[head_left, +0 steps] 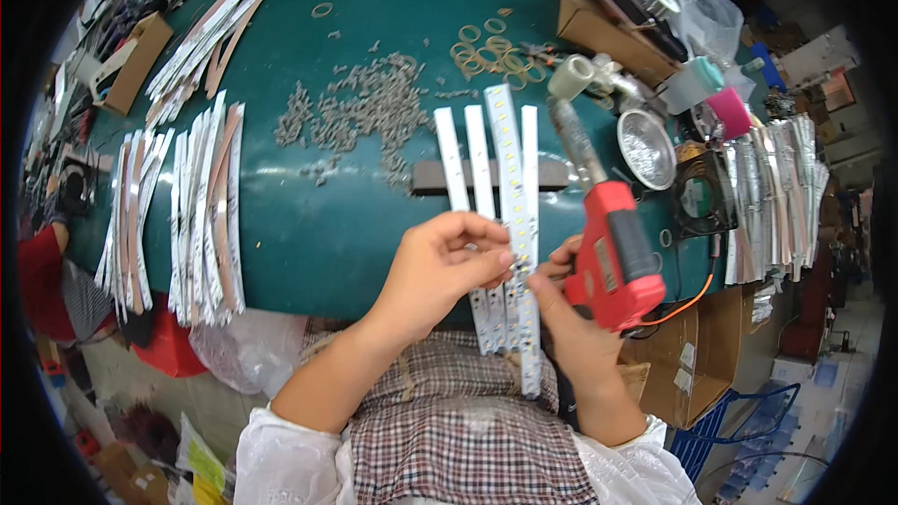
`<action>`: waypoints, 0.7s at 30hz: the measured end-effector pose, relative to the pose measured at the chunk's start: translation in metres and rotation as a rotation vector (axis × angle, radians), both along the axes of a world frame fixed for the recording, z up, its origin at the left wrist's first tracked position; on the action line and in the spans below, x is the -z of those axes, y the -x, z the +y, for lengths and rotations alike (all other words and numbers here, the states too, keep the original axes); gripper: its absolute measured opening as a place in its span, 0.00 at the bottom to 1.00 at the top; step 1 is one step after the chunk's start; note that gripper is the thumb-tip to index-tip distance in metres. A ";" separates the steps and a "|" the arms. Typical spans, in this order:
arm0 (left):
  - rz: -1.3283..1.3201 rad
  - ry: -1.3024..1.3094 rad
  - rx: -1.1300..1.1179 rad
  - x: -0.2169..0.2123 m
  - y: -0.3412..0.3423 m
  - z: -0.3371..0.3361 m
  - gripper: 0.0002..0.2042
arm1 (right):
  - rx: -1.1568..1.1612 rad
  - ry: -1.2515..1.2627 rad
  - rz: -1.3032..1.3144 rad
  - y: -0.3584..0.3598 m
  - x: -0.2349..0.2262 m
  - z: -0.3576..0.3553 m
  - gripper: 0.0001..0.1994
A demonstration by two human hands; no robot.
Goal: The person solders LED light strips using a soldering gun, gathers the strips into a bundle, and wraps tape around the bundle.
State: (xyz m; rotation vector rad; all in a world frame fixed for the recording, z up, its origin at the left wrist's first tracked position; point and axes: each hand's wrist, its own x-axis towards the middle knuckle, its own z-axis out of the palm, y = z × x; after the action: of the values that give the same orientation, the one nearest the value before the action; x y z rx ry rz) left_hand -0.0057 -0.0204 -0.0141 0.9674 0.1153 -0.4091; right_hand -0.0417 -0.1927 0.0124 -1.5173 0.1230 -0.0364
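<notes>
Above my lap, my left hand [449, 262] pinches thumb to fingers at the face of a white LED strip [510, 159] with small yellow chips; whatever lies between the fingertips is too small to make out. My right hand [582, 337] has its thumb against the edge of that strip, its other fingers partly hidden. Several more narrow white strips [452, 159] stand alongside, crossing a dark bar [430, 178] on the table. Overlapping my right hand is a red gun-shaped tool [608, 252] with a black grip and a long barrel; whether that hand touches it cannot be told.
Small grey parts [374, 103] lie heaped on the green table [309, 196], with rubber bands [496, 56] beyond. Bundles of strips stand left [206, 215] and right [772, 196]. A metal bowl [645, 150] and black fan [702, 192] sit at the right; a cardboard box [697, 346] is below.
</notes>
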 end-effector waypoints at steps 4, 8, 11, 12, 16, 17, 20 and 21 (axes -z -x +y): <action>-0.001 -0.108 -0.057 0.002 0.001 -0.005 0.08 | -0.024 0.168 -0.101 -0.004 0.010 -0.001 0.20; -0.023 -0.134 -0.066 0.001 -0.002 -0.005 0.05 | -0.094 0.399 -0.242 -0.007 0.005 -0.005 0.23; -0.035 -0.188 -0.079 0.003 -0.004 0.003 0.04 | -0.110 0.486 -0.333 -0.010 0.002 -0.004 0.23; -0.032 -0.193 -0.079 0.005 -0.006 0.008 0.04 | -0.101 0.479 -0.308 -0.010 0.001 -0.004 0.23; -0.013 -0.385 -0.151 0.016 -0.015 0.028 0.05 | -0.064 0.435 -0.221 -0.004 0.000 -0.011 0.22; -0.025 -0.467 -0.159 0.019 -0.018 0.031 0.05 | -0.065 0.447 -0.152 -0.001 0.000 -0.014 0.22; -0.038 -0.584 -0.174 0.025 -0.021 0.031 0.08 | -0.024 0.353 -0.122 0.004 0.000 -0.018 0.20; -0.060 -0.647 -0.187 0.026 -0.021 0.030 0.07 | -0.027 0.349 -0.116 0.006 0.000 -0.020 0.20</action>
State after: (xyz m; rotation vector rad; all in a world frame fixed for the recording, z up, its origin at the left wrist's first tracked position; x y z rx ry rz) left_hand 0.0150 0.0093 -0.0399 1.5899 0.2929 -0.1657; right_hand -0.0473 -0.2125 0.0121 -1.8605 0.0026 -0.1300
